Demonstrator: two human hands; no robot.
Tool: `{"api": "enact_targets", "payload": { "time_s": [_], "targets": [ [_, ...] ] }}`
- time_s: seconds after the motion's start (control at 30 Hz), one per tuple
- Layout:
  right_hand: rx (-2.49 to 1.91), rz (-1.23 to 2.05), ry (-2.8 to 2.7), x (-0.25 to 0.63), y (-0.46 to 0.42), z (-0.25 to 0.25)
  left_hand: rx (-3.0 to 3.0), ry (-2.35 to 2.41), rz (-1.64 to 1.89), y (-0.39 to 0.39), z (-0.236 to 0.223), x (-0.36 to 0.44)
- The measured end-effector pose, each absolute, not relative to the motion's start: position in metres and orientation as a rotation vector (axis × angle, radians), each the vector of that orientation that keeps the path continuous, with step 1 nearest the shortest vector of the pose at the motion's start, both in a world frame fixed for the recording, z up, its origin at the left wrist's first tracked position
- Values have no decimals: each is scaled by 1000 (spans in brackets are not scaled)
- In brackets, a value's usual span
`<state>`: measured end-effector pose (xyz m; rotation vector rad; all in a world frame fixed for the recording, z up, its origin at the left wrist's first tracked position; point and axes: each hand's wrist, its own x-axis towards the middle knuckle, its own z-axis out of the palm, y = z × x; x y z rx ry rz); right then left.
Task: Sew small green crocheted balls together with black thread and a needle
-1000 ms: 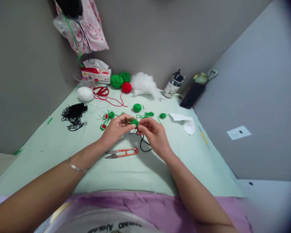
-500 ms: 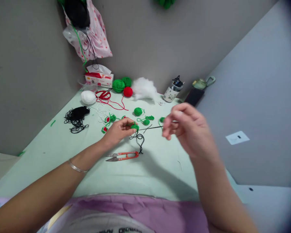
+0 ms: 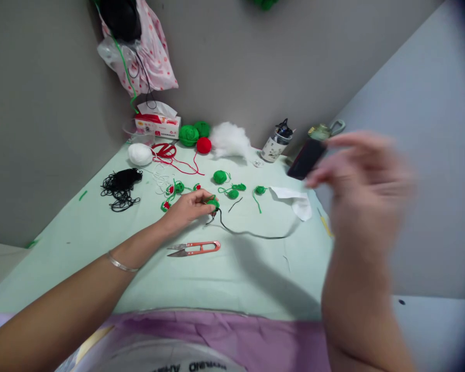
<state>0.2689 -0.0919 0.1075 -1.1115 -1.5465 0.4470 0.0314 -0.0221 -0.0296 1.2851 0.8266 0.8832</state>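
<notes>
My left hand (image 3: 189,206) is closed, pinching a small green crocheted ball (image 3: 213,203) just above the table. From the ball's underside a black yarn (image 3: 251,234) runs in a loose curve to the right, rising faintly toward my right hand (image 3: 364,191). That hand is raised at the right and smeared by motion. Its fingers look pinched together, but whatever sits between the fingertips cannot be made out. Orange thread snips (image 3: 197,248) lie on the table in front of my left hand. A short black yarn piece (image 3: 235,204) rests right of the ball.
Small green yarn pieces (image 3: 232,194) lie behind my left hand, with black yarn (image 3: 121,187) and a white yarn ball (image 3: 140,154) to the left. White stuffing (image 3: 229,142), a red ball (image 3: 203,145) and a tissue box (image 3: 157,126) stand along the wall. A yellow-handled tool (image 3: 325,226) lies right.
My right hand has left the green ball and swung far right and up. The black yarn, bunched under the ball before, has been drawn out rightward. My left hand keeps its pinch.
</notes>
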Motion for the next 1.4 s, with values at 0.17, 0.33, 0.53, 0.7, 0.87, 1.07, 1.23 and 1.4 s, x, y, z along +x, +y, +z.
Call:
{"api": "enact_targets", "payload": {
  "time_s": [0.17, 0.33, 0.53, 0.7, 0.87, 1.07, 1.23, 1.4],
  "targets": [
    [-1335, 496, -1936, 240, -64, 37, 1262, 785, 875, -26, -25, 33],
    [-1398, 512, -2080, 228, -58, 3, 1260, 776, 871, -27, -24, 33],
    [-1193, 1086, -1754, 247, -62, 33, 1373, 809, 824, -25, -26, 33],
    [-876, 1151, -1375, 267, -68, 55, 1485, 913, 849, -23, -35, 34],
    [-755, 981, -1363, 276, -73, 61, 1473, 858, 855, -22, -35, 33],
    [-704, 971, -1512, 280, -79, 67, 1413, 820, 788, -19, -36, 30],
    [-613, 875, -1434, 291, -82, 82, 1497, 899, 803, -20, -39, 31],
    [-717, 789, -1662, 308, -93, 82, 1399, 883, 833, -15, -43, 28]
  ]
}}
